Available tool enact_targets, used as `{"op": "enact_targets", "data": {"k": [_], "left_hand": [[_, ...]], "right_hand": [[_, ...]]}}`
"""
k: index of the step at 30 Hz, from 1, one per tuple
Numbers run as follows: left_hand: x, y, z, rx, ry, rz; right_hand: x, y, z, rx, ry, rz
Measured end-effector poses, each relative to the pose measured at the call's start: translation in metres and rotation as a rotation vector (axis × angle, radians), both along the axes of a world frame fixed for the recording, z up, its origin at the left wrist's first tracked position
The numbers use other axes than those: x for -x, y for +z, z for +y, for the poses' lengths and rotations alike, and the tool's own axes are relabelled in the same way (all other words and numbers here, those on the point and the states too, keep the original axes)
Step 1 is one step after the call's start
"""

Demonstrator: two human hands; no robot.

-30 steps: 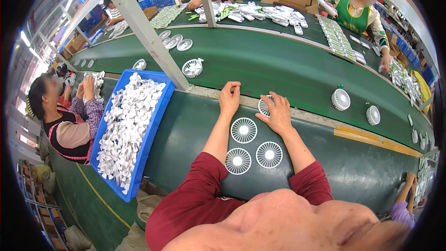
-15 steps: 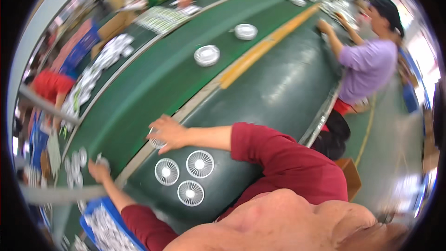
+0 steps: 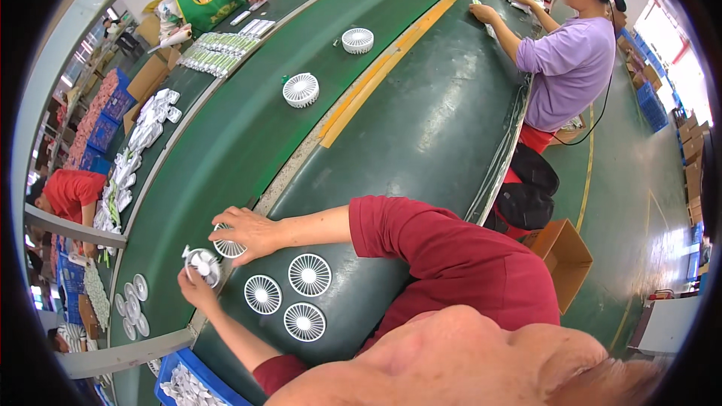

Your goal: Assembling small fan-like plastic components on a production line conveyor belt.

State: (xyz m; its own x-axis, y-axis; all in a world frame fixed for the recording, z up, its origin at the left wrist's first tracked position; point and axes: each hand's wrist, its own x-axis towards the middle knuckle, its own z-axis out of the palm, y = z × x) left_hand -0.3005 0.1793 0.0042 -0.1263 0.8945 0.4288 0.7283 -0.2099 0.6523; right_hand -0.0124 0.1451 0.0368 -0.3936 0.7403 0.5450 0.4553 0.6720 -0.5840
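Observation:
My left hand (image 3: pixel 197 291) grips a small white fan body (image 3: pixel 201 265) with its blades bare, at the edge of the green belt. Close to it on the right, my right hand (image 3: pixel 252 233) has its fingers curled over a round white fan grille (image 3: pixel 227 243). The fan body and this grille are side by side; whether they touch I cannot tell. On the dark green bench in front of me lie a grille (image 3: pixel 309 274), a second grille (image 3: pixel 263 294) and a third grille (image 3: pixel 304 321), all flat.
Two fan heads, a nearer one (image 3: pixel 301 90) and a farther one (image 3: pixel 358 40), sit on the belt (image 3: pixel 226 158). Several white discs (image 3: pixel 131 307) lie at its left. A blue crate (image 3: pixel 197 365) of white parts stands at lower left. Co-workers sit across and at right.
My left hand has moved right, toward my right hand, bringing the fan body with it. My right hand still holds the grille. The view has shifted and sharpened.

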Motion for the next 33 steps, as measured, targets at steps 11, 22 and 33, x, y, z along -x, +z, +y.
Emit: {"op": "enact_targets", "data": {"k": [11, 22, 33], "left_hand": [[-0.141, 0.058, -0.066, 0.440, -0.303, -1.674], [-0.126, 0.052, -0.060, 0.427, -0.337, -1.742], [-0.127, 0.057, -0.064, 0.403, -0.330, -1.652]], "right_hand": [[-0.006, 0.020, -0.007, -0.196, 0.132, 0.073], [0.003, 0.021, -0.016, -0.115, 0.151, 0.198], [0.006, 0.026, -0.021, -0.125, 0.167, 0.139]]}}
